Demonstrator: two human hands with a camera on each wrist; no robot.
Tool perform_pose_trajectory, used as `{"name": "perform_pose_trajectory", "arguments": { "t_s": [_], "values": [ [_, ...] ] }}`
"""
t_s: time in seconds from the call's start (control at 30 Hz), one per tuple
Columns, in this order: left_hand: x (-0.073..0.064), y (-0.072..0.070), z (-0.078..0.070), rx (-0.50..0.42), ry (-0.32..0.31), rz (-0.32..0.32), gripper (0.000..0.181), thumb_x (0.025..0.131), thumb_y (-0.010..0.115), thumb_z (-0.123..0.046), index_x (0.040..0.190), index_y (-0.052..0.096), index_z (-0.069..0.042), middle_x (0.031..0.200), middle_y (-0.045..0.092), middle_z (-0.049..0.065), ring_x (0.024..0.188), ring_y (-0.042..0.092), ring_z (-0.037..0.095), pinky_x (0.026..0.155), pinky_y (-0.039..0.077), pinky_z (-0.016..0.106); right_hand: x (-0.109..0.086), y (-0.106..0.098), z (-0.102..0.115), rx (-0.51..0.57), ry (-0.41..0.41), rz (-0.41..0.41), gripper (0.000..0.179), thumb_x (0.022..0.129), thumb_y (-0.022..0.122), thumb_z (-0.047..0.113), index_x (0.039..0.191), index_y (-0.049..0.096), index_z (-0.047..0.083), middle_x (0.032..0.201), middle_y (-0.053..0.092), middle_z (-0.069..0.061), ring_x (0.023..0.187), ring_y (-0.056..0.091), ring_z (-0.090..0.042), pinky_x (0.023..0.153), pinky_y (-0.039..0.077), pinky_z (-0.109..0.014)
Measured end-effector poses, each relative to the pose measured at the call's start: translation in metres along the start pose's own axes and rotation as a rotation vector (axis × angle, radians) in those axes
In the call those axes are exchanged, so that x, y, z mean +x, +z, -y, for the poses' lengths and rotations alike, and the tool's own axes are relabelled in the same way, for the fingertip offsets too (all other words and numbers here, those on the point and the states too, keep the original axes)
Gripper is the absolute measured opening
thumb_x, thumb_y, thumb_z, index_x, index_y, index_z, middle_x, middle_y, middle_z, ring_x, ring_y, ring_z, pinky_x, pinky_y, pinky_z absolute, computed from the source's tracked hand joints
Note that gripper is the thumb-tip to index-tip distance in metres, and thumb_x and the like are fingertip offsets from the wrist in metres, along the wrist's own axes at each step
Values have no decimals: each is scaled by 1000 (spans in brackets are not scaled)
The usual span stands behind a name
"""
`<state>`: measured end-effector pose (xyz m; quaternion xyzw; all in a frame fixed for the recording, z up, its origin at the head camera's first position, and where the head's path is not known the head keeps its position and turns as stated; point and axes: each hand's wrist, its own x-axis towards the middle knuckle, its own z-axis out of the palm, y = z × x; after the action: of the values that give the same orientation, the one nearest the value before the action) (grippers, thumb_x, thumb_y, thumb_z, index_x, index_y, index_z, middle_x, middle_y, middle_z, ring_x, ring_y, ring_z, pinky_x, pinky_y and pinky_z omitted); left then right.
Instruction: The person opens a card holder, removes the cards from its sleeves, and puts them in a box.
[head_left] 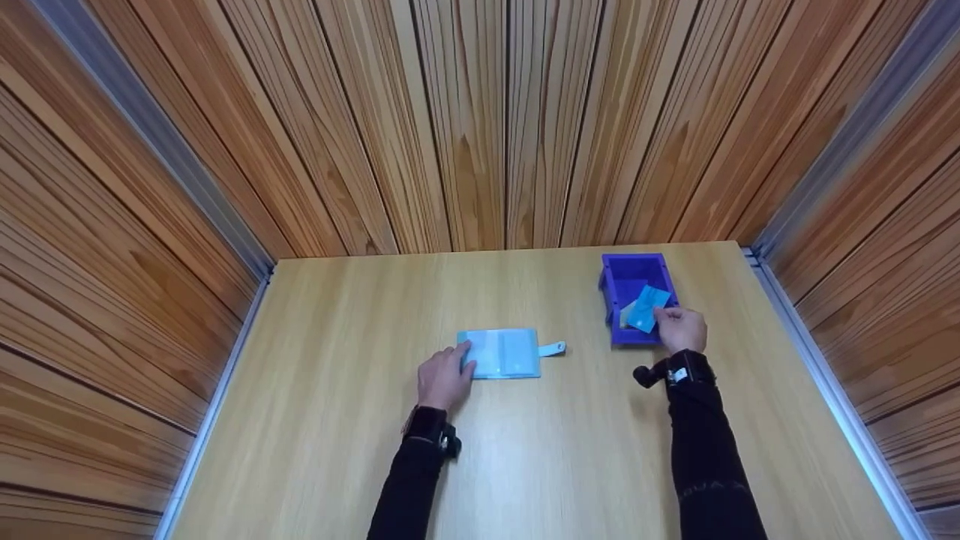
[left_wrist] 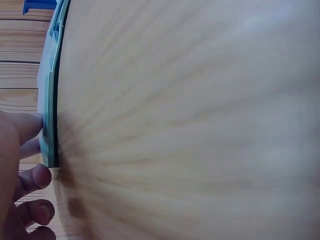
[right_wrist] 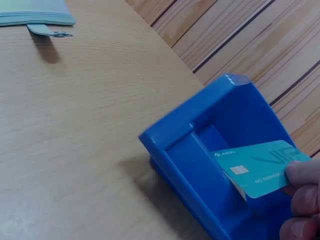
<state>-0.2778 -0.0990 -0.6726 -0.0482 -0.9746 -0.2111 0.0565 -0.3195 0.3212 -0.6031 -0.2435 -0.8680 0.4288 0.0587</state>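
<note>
A light blue card wallet (head_left: 517, 353) lies spread open on the table, its snap strap (head_left: 553, 349) extending to the right. My left hand (head_left: 444, 376) rests at its left end; in the left wrist view the thumb (left_wrist: 27, 125) presses on the wallet's top face, while other fingertips lie beside its end. Over the purple-blue bin (head_left: 628, 261), my right hand (head_left: 682, 330) pinches a teal card (head_left: 646, 308) by one edge. In the right wrist view, that card (right_wrist: 255, 167) shows a chip and "VIP" lettering, tilted above the bin's inside.
A pale piece (head_left: 624, 315) shows below the teal card in the bin. Wood-plank walls (head_left: 480, 150) enclose the table (head_left: 360, 300) at the back and sides, with metal rails (head_left: 217, 390) along the side edges.
</note>
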Motion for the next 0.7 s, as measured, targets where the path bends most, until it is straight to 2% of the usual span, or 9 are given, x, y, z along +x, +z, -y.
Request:
{"name": "perform_pose_trajectory", "arguments": {
  "t_s": [0.1,0.27,0.4,0.57,0.7],
  "values": [
    [1,-2,-1,-13,-11,24,44,102,65,-37,141,65,-19,106,74,8,94,69,26,82,53,41,0,6,1,-36,53,10,43,103,61,34,123,73,-2,127,70,-22,119,63,-40,103,46,-50],
    [2,-3,-2,-2,-6,33,43,101,65,-38,141,66,-19,105,74,7,93,69,26,80,53,40,-1,16,1,-61,146,-11,40,101,63,36,113,78,1,109,77,-16,104,67,-34,91,49,-44],
    [1,-4,-2,2,-13,37,43,101,65,-38,141,66,-19,99,72,6,87,67,24,75,52,38,-3,24,2,-69,198,-13,41,101,63,39,111,78,2,110,77,-18,108,68,-38,92,51,-47],
    [3,-3,0,11,-10,44,43,102,65,-38,141,65,-20,94,71,4,81,64,21,71,49,35,-7,29,5,-92,210,-36,45,100,62,41,111,77,0,120,73,-22,116,67,-42,98,51,-51],
    [4,-4,0,21,-8,50,43,102,64,-37,142,65,-20,94,71,4,80,63,20,70,48,34,-8,33,4,-93,193,-62,44,100,64,40,106,77,-1,116,74,-23,112,68,-43,97,51,-52]
  ]
}}
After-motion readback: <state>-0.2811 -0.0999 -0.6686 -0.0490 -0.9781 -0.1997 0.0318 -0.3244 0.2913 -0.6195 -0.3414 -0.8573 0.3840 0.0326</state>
